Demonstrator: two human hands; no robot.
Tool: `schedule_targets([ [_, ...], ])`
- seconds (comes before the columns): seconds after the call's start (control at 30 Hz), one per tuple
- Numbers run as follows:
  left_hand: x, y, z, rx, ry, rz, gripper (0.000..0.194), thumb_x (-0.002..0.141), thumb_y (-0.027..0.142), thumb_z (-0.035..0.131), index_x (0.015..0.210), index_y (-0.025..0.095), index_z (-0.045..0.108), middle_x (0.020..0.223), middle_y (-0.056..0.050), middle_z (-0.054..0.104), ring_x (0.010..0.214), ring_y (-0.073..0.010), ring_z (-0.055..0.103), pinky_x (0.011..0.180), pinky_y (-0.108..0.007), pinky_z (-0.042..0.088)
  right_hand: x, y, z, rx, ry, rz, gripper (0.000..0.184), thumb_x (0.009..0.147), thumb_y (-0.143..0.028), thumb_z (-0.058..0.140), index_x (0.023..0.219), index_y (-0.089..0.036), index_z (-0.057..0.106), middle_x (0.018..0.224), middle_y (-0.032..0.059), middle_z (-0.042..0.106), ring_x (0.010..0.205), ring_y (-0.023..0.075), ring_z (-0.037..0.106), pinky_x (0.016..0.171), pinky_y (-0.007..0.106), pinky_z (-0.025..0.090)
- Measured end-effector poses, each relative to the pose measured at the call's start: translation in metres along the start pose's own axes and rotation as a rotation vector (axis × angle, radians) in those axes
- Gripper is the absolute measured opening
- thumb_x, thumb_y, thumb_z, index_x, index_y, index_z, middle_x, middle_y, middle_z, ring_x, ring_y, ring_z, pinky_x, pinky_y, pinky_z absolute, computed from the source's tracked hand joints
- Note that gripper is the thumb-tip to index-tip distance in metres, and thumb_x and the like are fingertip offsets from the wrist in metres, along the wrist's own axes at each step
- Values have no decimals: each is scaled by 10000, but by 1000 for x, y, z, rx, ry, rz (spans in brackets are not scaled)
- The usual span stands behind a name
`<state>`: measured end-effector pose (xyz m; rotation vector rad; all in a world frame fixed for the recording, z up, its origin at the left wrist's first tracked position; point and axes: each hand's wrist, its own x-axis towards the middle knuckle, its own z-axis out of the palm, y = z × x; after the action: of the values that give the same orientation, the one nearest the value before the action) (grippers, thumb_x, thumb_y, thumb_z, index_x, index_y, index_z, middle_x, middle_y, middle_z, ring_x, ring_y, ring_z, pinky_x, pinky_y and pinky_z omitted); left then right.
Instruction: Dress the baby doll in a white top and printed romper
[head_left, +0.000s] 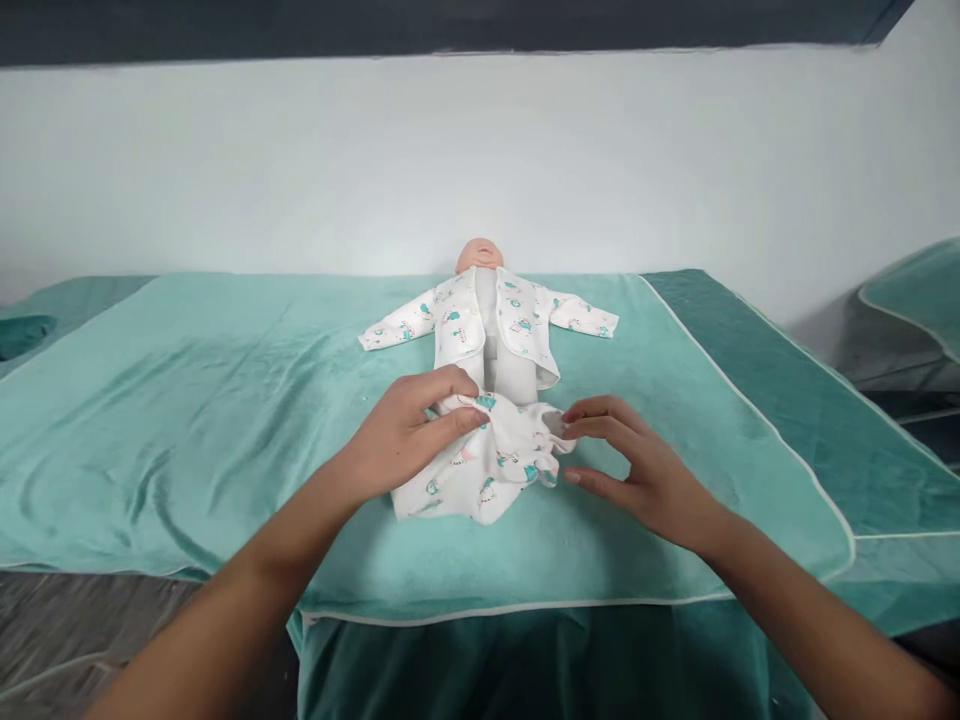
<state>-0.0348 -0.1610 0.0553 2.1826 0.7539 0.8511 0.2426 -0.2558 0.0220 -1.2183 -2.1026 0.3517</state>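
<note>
A baby doll [481, 254] lies on its back, wearing a white printed jacket [528, 325] that hangs unfastened down the front. White baby pants [495, 465] with the same print are bunched at the lower end of its legs; the feet are hidden. My left hand [420, 425] pinches the top edge of the pants between thumb and fingers. To the right of the pants, my right hand [626, 465] has its thumb and fingers apart, fingertips at the gathered edge of the cloth. Whether those fingertips press on the fabric is hard to see.
A green velvet cover [225, 420] with pale piping is spread over the bed, wrinkled on the left. Behind the bed rises a white wall [300, 170]. At the far right another green cloth-covered piece [919, 295] stands. Dark flooring [67, 620] shows at lower left.
</note>
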Motion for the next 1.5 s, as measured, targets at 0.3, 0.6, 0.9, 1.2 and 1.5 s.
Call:
schedule_targets([
  [0.3,-27,31,9,-195,-568,23,142,928,335,635,861,219,682,788,1,701,731,-138,616,702,-237,445,-16,-29,25,-166,-43,-128,192,961,-309,627,1139,-240,641,1089,98,662,961,226,594,838,402,491],
  [0.6,-56,48,14,-183,-704,8,176,866,359,678,902,242,551,784,19,641,675,-127,547,651,-227,417,-28,-61,25,57,-262,-272,174,905,-125,510,1017,-223,600,909,42,704,879,188,645,1035,425,435],
  [0.9,-56,57,5,-503,-579,-98,197,851,382,710,879,225,593,750,17,607,590,-95,495,523,-226,384,-25,-89,7,665,-308,136,274,862,-368,750,1070,-234,632,1090,60,699,992,172,659,901,301,522],
  [1.2,-1,44,-25,-639,293,-148,325,870,521,678,810,224,561,664,30,506,512,-89,494,447,-218,381,48,-74,-7,1081,-741,147,426,885,-565,657,765,-157,686,708,33,672,678,153,638,671,276,534],
  [1.5,35,48,-62,-582,212,31,371,833,550,716,777,220,555,583,49,466,487,-85,482,448,-220,328,107,-99,-54,861,-225,130,351,865,-560,691,958,-222,666,762,0,675,571,141,642,455,229,486],
])
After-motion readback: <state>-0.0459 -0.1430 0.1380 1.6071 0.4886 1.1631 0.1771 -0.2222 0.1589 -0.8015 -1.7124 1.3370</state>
